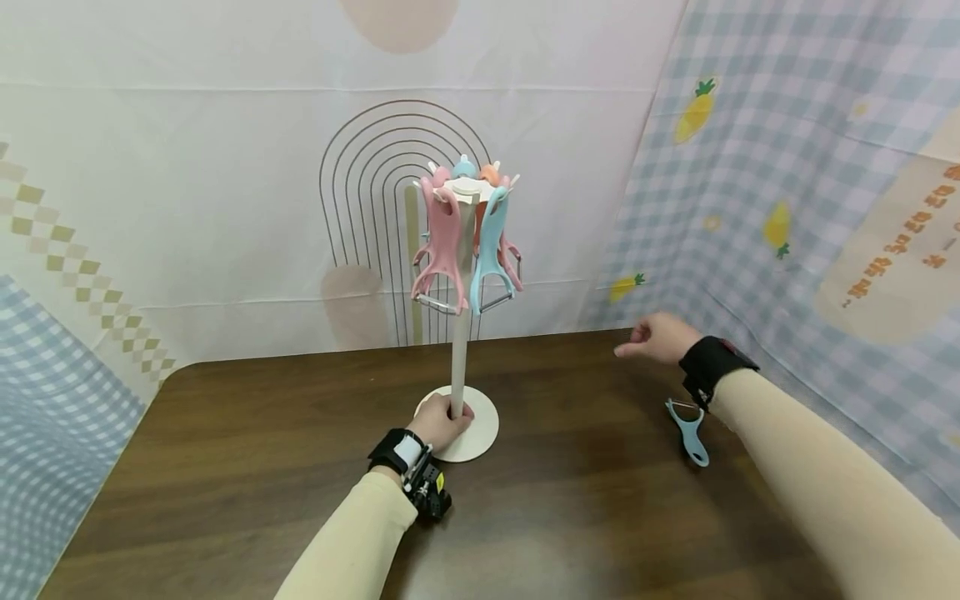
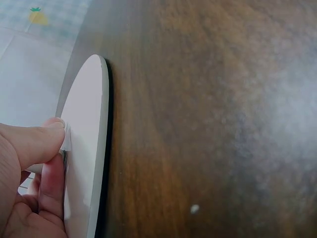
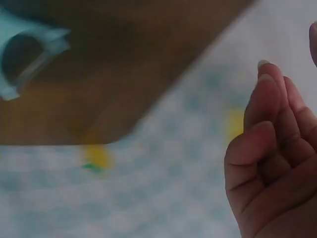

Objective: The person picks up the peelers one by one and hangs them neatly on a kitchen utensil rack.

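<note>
A white rotating-style stand (image 1: 459,358) rises from a round base (image 1: 483,425), with pink, blue and orange peelers hung round its top. One pink peeler (image 1: 447,250) and one light blue peeler (image 1: 491,250) hang at the front. My left hand (image 1: 437,423) grips the pole just above the base; the left wrist view shows thumb and fingers (image 2: 37,144) closed round it. Away to the right, my right hand (image 1: 660,337) hovers over the table with loosely bent fingers and holds nothing. Below it a loose light blue peeler (image 1: 690,437) lies on the table, also partly seen in the right wrist view.
The brown wooden table (image 1: 247,467) ends at a white patterned cloth (image 1: 225,208) behind the stand. A blue checked cloth (image 1: 795,167) with pineapples hangs close along the right side, and another checked cloth (image 1: 52,417) borders the left.
</note>
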### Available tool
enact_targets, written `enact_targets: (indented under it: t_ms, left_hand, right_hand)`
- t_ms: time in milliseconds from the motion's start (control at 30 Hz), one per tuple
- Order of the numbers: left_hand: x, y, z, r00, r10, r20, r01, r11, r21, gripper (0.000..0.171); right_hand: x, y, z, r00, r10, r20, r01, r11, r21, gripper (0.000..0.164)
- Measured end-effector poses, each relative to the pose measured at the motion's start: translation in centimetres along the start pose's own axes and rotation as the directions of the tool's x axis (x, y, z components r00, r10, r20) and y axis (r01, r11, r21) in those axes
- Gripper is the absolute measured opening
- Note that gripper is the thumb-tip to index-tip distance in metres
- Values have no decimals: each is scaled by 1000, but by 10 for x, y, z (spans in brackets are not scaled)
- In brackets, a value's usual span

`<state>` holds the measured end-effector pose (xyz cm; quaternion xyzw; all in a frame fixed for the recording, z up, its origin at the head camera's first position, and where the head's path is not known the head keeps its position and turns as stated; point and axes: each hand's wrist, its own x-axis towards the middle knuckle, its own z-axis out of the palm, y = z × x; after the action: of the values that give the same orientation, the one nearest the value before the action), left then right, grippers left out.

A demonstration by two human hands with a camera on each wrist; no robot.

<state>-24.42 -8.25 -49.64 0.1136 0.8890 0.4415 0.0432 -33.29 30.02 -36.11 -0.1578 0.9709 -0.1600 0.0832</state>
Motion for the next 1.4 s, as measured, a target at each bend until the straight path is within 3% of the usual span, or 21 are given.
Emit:
enact_targets:
  t_ms: [267,400,533,733,867,967,1100,1133,1233,1400]
  left_hand:
    - [3,-2,1,1000,-22,7,22,1000,0,6]
    - [2,-2,1,1000,-26,3,25,1000,3,6]
    - [1,0,1,1000,-23,-3,23,1000,5,6]
    - [2,-2,2,1000,-15,-14,15,1000,8,6]
    - [3,-3,3,1000,-3,-19,4,1000,13,6]
    - [3,-4,3,1000,3,-22,-2,1000,17,5]
    - [3,-4,3,1000,2,-20,-2,1000,14,5]
    - [3,-4,3,1000,1,-18,-1,1000,12,5]
    - [3,-4,3,1000,-2,-13,2,1000,7,5]
    - [3,-3,2,1000,1,-9,-1,1000,12,5]
  right_hand:
    - [-17,69,23,983,135,121,-131,991,-37,46]
    - [-20,94,35,983,115,141,-101,989,-105,55]
    - [-27,103,40,976,115,186,-76,976,-203,52]
    - [-42,118,46,925,268,270,-224,957,-183,57]
    - [-49,128,52,908,303,289,-265,950,-162,59]
    - [-52,131,56,879,341,333,-306,939,-156,64]
    - [-54,130,61,823,406,396,-386,913,-132,70]
    - [-55,129,62,819,406,405,-393,912,-118,70]
    - [-56,125,65,823,393,410,-391,916,-93,64]
    - [-54,117,64,856,309,414,-304,949,-80,53]
